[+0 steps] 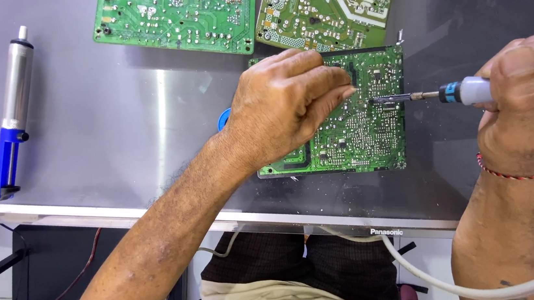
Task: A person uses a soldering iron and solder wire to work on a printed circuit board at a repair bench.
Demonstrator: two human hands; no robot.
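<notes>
A green circuit board (363, 128) lies solder side up on a grey panel (115, 132). My left hand (289, 105) rests on the board's left half, fingers curled with the tips pinched together near the board's middle; something thin may be between them, I cannot tell what. My right hand (527, 102) grips a grey soldering iron (470, 91), whose dark tip touches the board just right of my left fingertips. A red thread bracelet circles my right wrist.
Two more green circuit boards (176, 15) (331, 3) lie at the panel's far edge. A silver and blue desoldering pump (12, 109) lies at the left. A blue round object (225, 118) peeks out behind my left hand. A white cable (436, 277) hangs below the panel's front edge.
</notes>
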